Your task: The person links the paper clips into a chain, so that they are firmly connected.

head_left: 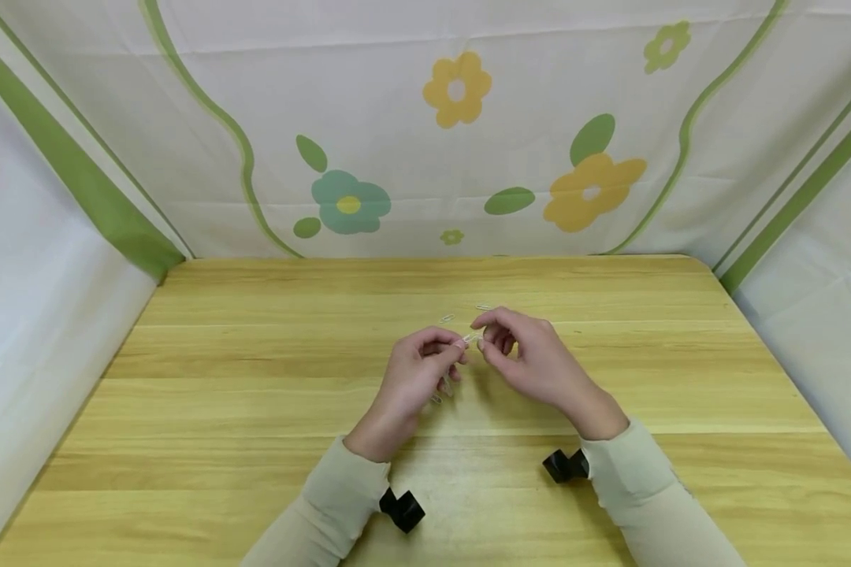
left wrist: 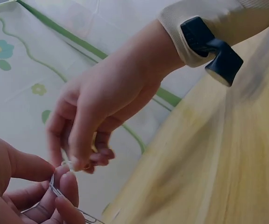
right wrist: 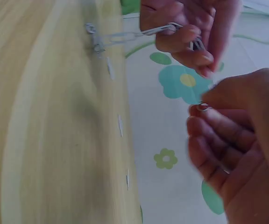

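Both hands are raised over the table, fingertips close together. My left hand (head_left: 417, 368) pinches the upper end of a chain of linked paper clips (right wrist: 155, 31) between thumb and fingers. The chain trails down past the left fingers, and its lower end reaches the tabletop in the right wrist view. My right hand (head_left: 539, 364) pinches a single paper clip (right wrist: 203, 107), mostly covered by its thumb and index finger. In the left wrist view the right fingertips are right at the chain's end (left wrist: 55, 186).
Loose paper clips lie on the wooden table (head_left: 220, 409) beyond the hands, one paper clip (head_left: 447, 319) behind the left fingers and another paper clip (head_left: 482, 306) behind the right. A white flowered cloth (head_left: 397, 142) hangs at the back. Each sleeve has a black wrist mount.
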Available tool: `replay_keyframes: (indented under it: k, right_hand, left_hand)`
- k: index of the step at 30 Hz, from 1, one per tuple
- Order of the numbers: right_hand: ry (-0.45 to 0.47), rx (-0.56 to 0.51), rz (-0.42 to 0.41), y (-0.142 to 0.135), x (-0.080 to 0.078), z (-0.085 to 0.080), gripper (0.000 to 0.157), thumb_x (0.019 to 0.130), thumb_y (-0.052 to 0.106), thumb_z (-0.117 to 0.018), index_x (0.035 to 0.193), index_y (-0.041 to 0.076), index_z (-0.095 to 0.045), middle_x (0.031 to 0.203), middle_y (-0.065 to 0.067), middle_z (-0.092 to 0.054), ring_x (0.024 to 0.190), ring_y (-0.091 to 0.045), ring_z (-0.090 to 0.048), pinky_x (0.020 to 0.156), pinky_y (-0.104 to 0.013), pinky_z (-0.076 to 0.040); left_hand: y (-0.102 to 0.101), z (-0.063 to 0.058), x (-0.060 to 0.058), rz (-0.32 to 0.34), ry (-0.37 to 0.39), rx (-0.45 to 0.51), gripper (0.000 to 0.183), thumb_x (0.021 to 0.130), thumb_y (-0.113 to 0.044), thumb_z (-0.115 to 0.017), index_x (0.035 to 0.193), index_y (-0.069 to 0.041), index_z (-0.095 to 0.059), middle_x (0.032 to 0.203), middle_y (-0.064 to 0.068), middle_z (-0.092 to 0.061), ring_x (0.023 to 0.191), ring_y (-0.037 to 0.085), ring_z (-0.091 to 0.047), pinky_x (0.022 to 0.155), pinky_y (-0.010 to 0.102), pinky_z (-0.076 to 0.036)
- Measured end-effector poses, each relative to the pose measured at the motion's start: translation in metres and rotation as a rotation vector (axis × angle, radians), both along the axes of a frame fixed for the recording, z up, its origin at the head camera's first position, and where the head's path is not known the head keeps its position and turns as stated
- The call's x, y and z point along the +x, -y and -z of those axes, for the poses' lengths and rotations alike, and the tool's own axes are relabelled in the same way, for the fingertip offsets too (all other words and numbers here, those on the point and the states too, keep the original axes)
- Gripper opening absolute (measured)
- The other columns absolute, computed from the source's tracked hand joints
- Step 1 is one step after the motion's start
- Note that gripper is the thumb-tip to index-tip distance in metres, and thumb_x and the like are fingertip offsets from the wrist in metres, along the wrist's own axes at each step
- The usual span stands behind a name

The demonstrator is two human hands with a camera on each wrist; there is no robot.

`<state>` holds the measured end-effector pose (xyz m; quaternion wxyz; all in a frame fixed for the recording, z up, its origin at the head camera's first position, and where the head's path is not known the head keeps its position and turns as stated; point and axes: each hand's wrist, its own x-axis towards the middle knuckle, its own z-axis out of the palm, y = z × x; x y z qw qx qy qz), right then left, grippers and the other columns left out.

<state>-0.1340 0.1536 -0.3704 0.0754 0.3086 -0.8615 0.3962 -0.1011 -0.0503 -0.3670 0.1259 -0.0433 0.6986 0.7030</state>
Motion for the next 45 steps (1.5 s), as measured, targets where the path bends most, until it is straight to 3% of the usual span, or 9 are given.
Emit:
replay_keyframes:
  k: [6,11,14,18,23,27,33,39,45]
  right_hand:
    - [0.086,-0.021,0.026,-0.005,-0.003,-0.004,0.007,0.098,0.01,-0.08,0.103,0.014,-0.082,0.094,0.006,-0.073,0.083,-0.008,-0.065,0.075,-0.026,-0.058]
    - [0.204,-0.011,-0.001,-0.005,-0.004,-0.008,0.013,0.099,0.01,-0.078,0.109,0.017,-0.083,0.097,0.003,-0.077,0.083,-0.012,-0.067,0.075,-0.027,-0.057]
    - [0.265,0.002,-0.028,-0.003,-0.006,-0.011,0.017,0.1,0.007,-0.076,0.113,0.016,-0.082,0.097,-0.005,-0.078,0.082,-0.02,-0.069,0.072,-0.03,-0.057]
    - [0.335,-0.024,-0.04,0.0,-0.009,-0.014,0.014,0.101,0.007,-0.074,0.114,0.012,-0.077,0.095,-0.013,-0.076,0.082,-0.032,-0.071,0.072,-0.031,-0.058]
    - [0.408,-0.095,-0.013,0.0,-0.015,-0.016,0.006,0.101,0.008,-0.075,0.107,0.009,-0.075,0.096,-0.017,-0.075,0.086,-0.038,-0.072,0.074,-0.034,-0.061]
    - [0.419,-0.125,0.069,-0.005,-0.03,-0.015,0.008,0.102,0.011,-0.075,0.109,0.008,-0.075,0.101,-0.019,-0.075,0.089,-0.039,-0.072,0.075,-0.037,-0.062]
    - [0.314,0.054,0.256,-0.012,-0.065,0.002,0.017,0.101,0.01,-0.071,0.116,0.003,-0.075,0.109,-0.013,-0.077,0.097,-0.027,-0.071,0.085,-0.036,-0.058]
    - [0.333,0.248,0.25,-0.005,-0.084,0.021,0.025,0.1,0.013,-0.073,0.123,0.003,-0.074,0.12,-0.016,-0.071,0.106,-0.031,-0.068,0.095,-0.048,-0.058]
    - [0.326,0.337,0.286,0.002,-0.088,0.029,0.01,0.101,0.015,-0.074,0.105,0.006,-0.075,0.103,-0.012,-0.071,0.092,-0.026,-0.065,0.085,-0.041,-0.056]
  left_hand:
    - [0.013,-0.004,-0.004,0.046,-0.021,-0.023,0.016,0.107,-0.013,-0.066,0.117,-0.001,-0.071,0.103,0.01,-0.072,0.094,0.028,-0.069,0.071,0.03,-0.056]
    - [0.016,-0.006,-0.005,0.121,-0.018,-0.046,0.026,0.104,-0.01,-0.07,0.13,-0.006,-0.07,0.117,0.013,-0.073,0.104,0.034,-0.071,0.072,0.034,-0.062]
    - [0.015,-0.005,-0.004,0.156,-0.043,-0.076,0.026,0.103,-0.015,-0.072,0.129,-0.008,-0.07,0.112,0.015,-0.074,0.094,0.033,-0.072,0.069,0.037,-0.063]
    - [0.014,-0.005,-0.004,0.148,-0.098,-0.132,0.016,0.104,-0.017,-0.072,0.114,-0.005,-0.075,0.086,0.01,-0.067,0.067,0.024,-0.062,0.061,0.031,-0.056]
    - [0.016,-0.006,-0.004,0.155,-0.123,-0.178,0.018,0.105,-0.018,-0.07,0.11,-0.002,-0.077,0.075,0.004,-0.059,0.064,0.022,-0.057,0.061,0.027,-0.047]
    - [0.018,-0.006,-0.005,0.124,-0.103,-0.153,0.018,0.105,-0.02,-0.07,0.11,-0.005,-0.078,0.074,0.003,-0.059,0.066,0.022,-0.059,0.06,0.027,-0.046]
    - [0.022,-0.007,-0.005,0.04,-0.076,-0.076,0.016,0.105,-0.021,-0.071,0.109,-0.007,-0.077,0.071,-0.001,-0.056,0.067,0.022,-0.061,0.059,0.027,-0.047]
    - [0.024,-0.008,-0.005,0.028,-0.084,-0.074,0.018,0.105,-0.023,-0.072,0.112,-0.007,-0.078,0.072,-0.001,-0.056,0.068,0.022,-0.062,0.059,0.027,-0.047]
    - [0.025,-0.009,-0.006,0.006,-0.071,-0.073,0.023,0.104,-0.024,-0.074,0.116,-0.005,-0.079,0.074,-0.002,-0.06,0.067,0.019,-0.063,0.059,0.026,-0.048]
